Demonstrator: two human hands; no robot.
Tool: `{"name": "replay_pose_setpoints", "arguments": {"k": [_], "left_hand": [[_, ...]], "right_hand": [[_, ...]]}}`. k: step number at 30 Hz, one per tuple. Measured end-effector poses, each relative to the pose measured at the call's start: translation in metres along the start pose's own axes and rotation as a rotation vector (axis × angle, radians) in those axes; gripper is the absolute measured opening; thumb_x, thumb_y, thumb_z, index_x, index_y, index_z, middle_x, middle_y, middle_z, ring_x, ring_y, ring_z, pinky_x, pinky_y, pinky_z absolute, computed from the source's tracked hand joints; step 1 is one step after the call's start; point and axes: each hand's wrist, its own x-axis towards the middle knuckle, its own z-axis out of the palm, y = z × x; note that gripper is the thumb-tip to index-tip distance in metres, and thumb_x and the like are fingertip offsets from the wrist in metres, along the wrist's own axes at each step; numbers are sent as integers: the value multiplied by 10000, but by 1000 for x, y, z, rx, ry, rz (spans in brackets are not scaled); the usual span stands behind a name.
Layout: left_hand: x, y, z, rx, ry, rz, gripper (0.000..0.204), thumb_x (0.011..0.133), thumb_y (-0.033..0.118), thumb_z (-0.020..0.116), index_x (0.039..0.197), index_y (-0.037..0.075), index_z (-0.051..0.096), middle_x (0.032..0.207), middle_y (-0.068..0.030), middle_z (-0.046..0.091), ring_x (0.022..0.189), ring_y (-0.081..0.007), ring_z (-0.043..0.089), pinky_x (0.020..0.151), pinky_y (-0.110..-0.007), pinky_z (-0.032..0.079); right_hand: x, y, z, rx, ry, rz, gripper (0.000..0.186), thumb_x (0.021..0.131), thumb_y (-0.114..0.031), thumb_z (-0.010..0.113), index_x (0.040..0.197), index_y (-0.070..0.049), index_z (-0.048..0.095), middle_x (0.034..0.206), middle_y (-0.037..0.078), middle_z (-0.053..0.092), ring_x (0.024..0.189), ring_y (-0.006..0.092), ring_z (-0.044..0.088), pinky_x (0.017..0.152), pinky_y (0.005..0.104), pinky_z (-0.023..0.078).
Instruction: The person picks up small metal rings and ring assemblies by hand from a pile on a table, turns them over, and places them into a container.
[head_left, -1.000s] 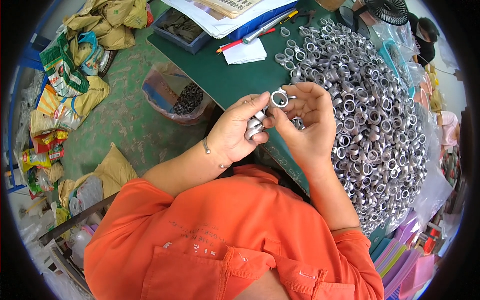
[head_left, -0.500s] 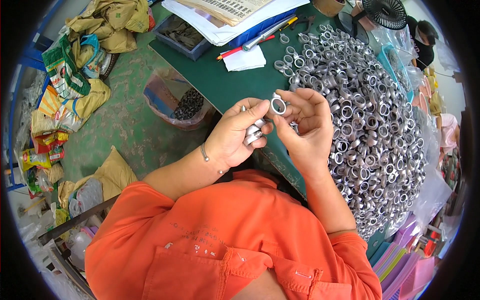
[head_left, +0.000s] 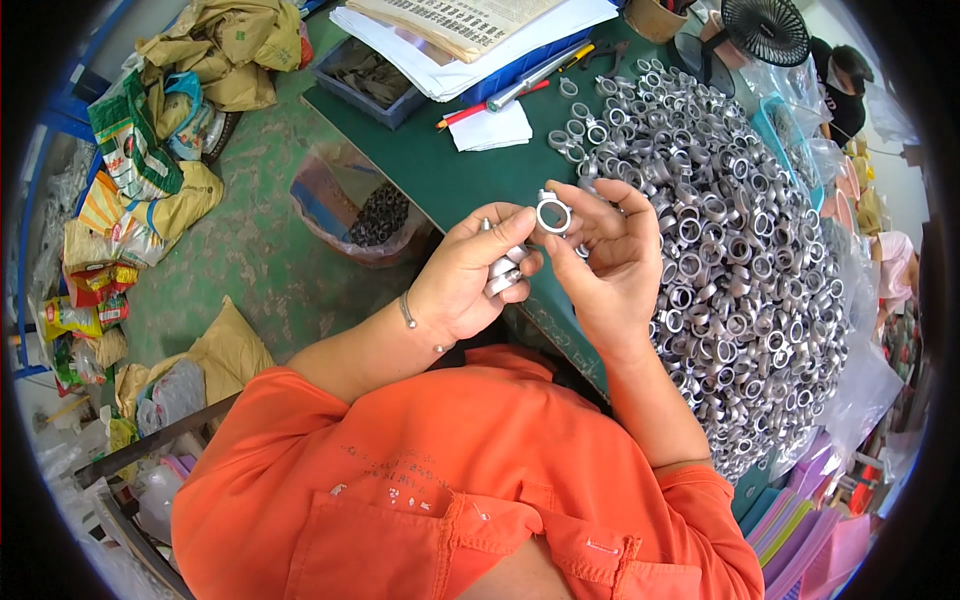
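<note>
Between the thumb and fingers of my right hand [head_left: 612,262] is a metal ring [head_left: 553,214] with a small lug on its rim, its round opening turned toward me. Beside it, my left hand [head_left: 468,268] is closed round several more metal rings [head_left: 505,272], stacked in the curled fingers; its thumb tip reaches close to the ring in the right hand. Whether the left thumb touches that ring I cannot tell. To the right, a large heap of similar grey rings [head_left: 735,250] covers much of the green table [head_left: 440,165].
A tub [head_left: 335,215] of dark small parts stands on the floor left of the table. At the table's back are a blue bin [head_left: 385,105], papers [head_left: 450,60], a pen [head_left: 490,105] and a black fan [head_left: 765,30]. Sacks [head_left: 150,170] lie at left. Another person [head_left: 845,85] is far right.
Both hands stay close together, still holding rings. The ring in the right hand has shifted very slightly left and down, and the whole view has moved a little.
</note>
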Motion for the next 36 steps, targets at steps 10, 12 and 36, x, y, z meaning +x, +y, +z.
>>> {"name": "replay_pose_setpoints", "arguments": {"k": [10,12,36], "left_hand": [[-1,2,4,36,-71,-43,252,873,317,532,967,84,550,755,20,528,618,-51,476,427,-171,345],[-1,2,5,49,-113,-38,343,895,338,478,1055,38,518,894,-4,546,620,-35,443,438,-164,360],[-8,25,-11,-297,-36,65,334,854,254,463,1111,47,514,924,-81,541,661,-139,469,437,-210,352]], "right_hand": [[1,-5,-2,-109,5,-6,517,704,-11,673,1123,-9,371,1030,108,609,801,71,536,687,220,379],[1,-5,-2,-144,3,-17,512,701,-25,679,1117,-13,381,1020,97,617,795,63,533,682,220,367],[100,-11,38,-553,34,-396,425,646,-64,712,993,-44,467,857,67,591,814,201,554,718,318,419]]}}
